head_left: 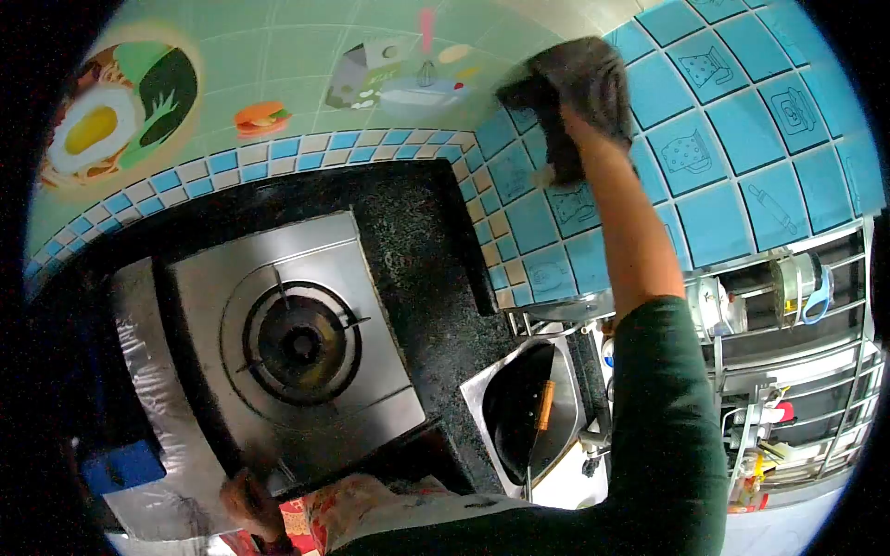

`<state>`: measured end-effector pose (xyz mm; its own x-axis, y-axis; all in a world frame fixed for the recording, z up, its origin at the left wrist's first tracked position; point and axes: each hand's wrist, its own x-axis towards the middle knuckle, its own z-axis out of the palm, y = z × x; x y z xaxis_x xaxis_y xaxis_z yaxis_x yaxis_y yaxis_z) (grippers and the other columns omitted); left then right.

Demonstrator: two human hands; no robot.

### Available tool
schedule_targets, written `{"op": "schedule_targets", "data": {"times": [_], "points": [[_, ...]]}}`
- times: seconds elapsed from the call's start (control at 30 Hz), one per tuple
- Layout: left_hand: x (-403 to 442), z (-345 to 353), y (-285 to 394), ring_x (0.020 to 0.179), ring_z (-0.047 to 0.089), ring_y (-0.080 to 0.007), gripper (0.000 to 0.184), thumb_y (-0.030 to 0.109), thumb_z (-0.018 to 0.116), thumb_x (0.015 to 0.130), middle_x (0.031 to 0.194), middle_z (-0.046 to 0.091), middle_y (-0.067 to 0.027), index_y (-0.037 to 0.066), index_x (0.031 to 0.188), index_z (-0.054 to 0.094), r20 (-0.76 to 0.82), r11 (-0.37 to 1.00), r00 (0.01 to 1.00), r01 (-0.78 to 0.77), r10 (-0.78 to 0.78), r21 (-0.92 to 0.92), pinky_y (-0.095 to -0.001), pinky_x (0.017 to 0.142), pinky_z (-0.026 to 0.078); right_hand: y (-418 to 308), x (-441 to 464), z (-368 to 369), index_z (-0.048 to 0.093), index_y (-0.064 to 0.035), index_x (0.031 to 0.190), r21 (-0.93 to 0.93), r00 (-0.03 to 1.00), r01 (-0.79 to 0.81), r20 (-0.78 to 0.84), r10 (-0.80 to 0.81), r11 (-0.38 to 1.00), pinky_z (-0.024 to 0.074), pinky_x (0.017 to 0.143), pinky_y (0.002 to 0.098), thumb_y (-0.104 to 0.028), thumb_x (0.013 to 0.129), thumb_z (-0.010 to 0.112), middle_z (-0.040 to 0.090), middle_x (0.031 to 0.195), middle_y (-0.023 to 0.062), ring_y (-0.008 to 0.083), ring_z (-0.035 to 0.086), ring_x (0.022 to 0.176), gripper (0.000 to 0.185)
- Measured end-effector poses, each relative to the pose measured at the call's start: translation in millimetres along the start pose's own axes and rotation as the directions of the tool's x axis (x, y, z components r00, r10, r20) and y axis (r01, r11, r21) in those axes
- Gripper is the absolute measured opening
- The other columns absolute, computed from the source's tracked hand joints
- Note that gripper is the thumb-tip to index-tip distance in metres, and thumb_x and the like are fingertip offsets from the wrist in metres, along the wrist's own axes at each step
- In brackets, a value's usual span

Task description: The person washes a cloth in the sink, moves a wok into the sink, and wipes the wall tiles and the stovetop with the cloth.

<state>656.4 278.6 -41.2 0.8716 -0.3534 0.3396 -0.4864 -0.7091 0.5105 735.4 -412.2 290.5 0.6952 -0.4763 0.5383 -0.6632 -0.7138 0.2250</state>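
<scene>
My right hand (580, 128) is raised to the blue-tiled wall (691, 153) near the corner, its arm in a dark green sleeve. A dark grey cloth (593, 79) is bunched in that hand and hangs over it, hiding most of the fingers. Part of the cloth is smeared by motion against the tiles. Low in the view, my left hand (252, 505) is curled at the front edge of the steel gas stove (380, 380). Whatever its fingers close on is blurred. A round burner (304, 343) with a pan support sits on the stove.
Right of the black countertop (408, 241), a steel sink (475, 389) holds a dark pan (510, 408) with a wooden-handled utensil (546, 405). A wire rack (788, 347) with cups and bottles stands at right. Foil (148, 343) and a blue object (123, 468) lie left of the stove.
</scene>
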Motion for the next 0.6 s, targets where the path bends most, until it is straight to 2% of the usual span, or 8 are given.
{"op": "schedule_targets", "data": {"times": [0.1,0.17,0.3,0.4,0.47,0.5,0.57,0.6], "points": [[12,-11,18,0.082,0.06,-0.0356,0.011,0.01,0.067,0.088,0.09,0.066,-0.0148,0.004,0.098,0.066,0.112,0.992,0.988,0.113,-0.107,-0.051,-0.0459,0.073,0.047,-7,-40,49,0.041,-0.0038,0.147,0.03,0.977,0.164,-0.143,-0.158,0.986,0.0279,0.118,0.0456,-0.045,0.102,0.037,0.039,0.152,0.0208,0.0372,0.035,0.141,0.061],[7,-4,14,0.079,0.059,-0.0345,0.009,0.009,0.067,0.088,0.086,0.065,-0.013,0.005,0.096,0.066,0.037,0.986,0.993,0.112,-0.109,-0.12,-0.0455,0.072,0.047,-25,-64,46,0.037,-0.0075,0.151,0.026,0.945,0.052,0.321,-0.058,0.998,0.0257,0.119,0.044,-0.046,0.103,0.035,0.033,0.157,0.0163,0.0347,0.03,0.145,0.062],[19,-12,23,0.076,0.059,-0.0335,0.009,0.004,0.066,0.086,0.081,0.063,-0.0117,0.005,0.095,0.066,-0.035,0.998,0.999,-0.033,0.031,-0.052,-0.0444,0.07,0.047,-12,-114,61,0.034,-0.0108,0.153,-0.116,0.9,0.138,0.429,-0.076,0.984,0.0254,0.12,0.0418,-0.043,0.104,0.035,0.028,0.161,0.0131,0.0321,0.026,0.147,0.059],[12,-9,16,0.076,0.059,-0.033,0.011,0.0,0.066,0.084,0.082,0.064,-0.012,0.005,0.094,0.066,0.023,0.967,0.992,0.125,-0.123,-0.224,-0.0428,0.07,0.047,-14,-166,4,0.033,-0.0126,0.154,-0.156,0.709,0.114,0.704,0.03,0.981,0.0201,0.121,0.047,-0.049,0.1,0.041,0.025,0.161,0.0161,0.0352,0.023,0.148,0.065],[14,-11,16,0.076,0.06,-0.0331,0.012,0.0,0.066,0.084,0.083,0.064,-0.012,0.005,0.095,0.066,0.018,0.955,0.996,0.093,-0.092,-0.281,-0.0427,0.07,0.047,59,-209,8,0.03,-0.0117,0.155,-0.372,0.748,0.448,0.654,-0.114,0.813,0.0171,0.121,0.0534,-0.056,0.096,0.047,0.025,0.161,0.0185,0.0392,0.024,0.147,0.075],[14,-11,14,0.075,0.06,-0.0334,0.012,0.001,0.067,0.084,0.083,0.063,-0.012,0.005,0.095,0.065,0.036,0.93,0.992,0.123,-0.117,-0.346,-0.0428,0.07,0.047,105,-233,27,0.03,-0.0106,0.155,-0.595,0.782,0.61,0.56,-0.273,0.524,0.0195,0.12,0.0538,-0.055,0.096,0.048,0.025,0.16,0.0192,0.0396,0.025,0.147,0.075],[34,-23,34,0.076,0.06,-0.0337,0.013,0.0,0.066,0.083,0.083,0.064,-0.0123,0.004,0.095,0.066,-0.063,0.973,0.997,-0.047,0.033,-0.226,-0.0428,0.07,0.048,83,-183,-58,0.032,-0.007,0.153,-0.13,0.896,0.162,0.435,-0.09,0.978,0.0243,0.119,0.0519,-0.05,0.096,0.051,0.027,0.16,0.0195,0.0395,0.028,0.145,0.074],[27,-23,30,0.078,0.061,-0.0337,0.012,0.0,0.066,0.082,0.084,0.066,-0.0126,0.004,0.094,0.066,0.033,0.97,0.997,0.073,-0.067,-0.23,-0.0421,0.072,0.049,114,-147,-76,0.037,-0.0049,0.149,-0.155,0.958,0.115,0.278,-0.068,0.981,0.0261,0.118,0.0496,-0.049,0.097,0.05,0.034,0.154,0.02,0.0383,0.032,0.143,0.07]]}}
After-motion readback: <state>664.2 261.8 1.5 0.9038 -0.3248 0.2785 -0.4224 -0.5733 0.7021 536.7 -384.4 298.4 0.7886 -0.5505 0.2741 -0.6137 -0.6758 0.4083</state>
